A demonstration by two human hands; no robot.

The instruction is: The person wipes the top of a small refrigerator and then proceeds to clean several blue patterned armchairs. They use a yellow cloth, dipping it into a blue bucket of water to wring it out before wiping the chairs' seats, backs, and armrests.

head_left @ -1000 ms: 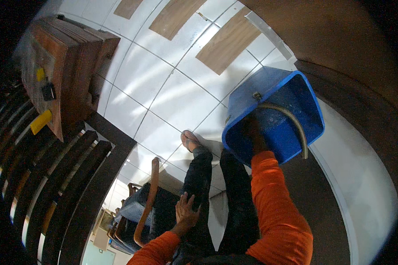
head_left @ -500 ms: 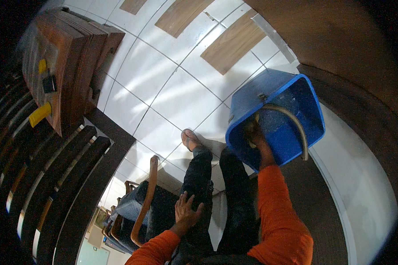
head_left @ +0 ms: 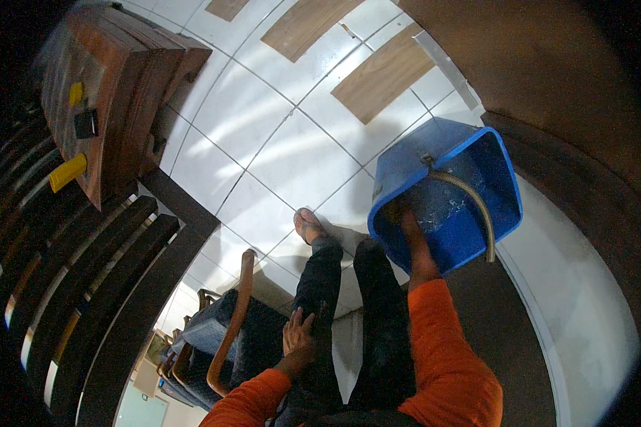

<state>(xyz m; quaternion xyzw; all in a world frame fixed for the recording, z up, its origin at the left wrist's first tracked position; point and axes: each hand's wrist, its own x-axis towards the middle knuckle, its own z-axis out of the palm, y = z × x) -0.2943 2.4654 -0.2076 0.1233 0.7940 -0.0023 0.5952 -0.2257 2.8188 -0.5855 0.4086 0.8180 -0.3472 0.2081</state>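
My right arm, in an orange sleeve, reaches down into a blue bucket at the right. Inside the bucket, my right hand is dim; its fingers are hidden, and whether they hold anything does not show. What looks like water, with pale flecks, glistens in the bucket. A curved tan handle arches across its opening. My left hand rests on my left leg in dark trousers, fingers stretched out, with nothing in it.
Wooden chairs with dark cushions stand at lower left, beside a dark slatted frame. A brown stack of boards is at upper left. Wood-look strips lie on white tiles. Dark wooden panelling bounds the right.
My right hand has sunk deeper into the bucket, and the yellowish thing seen at its fingers before is now barely visible. The view has shifted slightly; my left hand stays on my leg.
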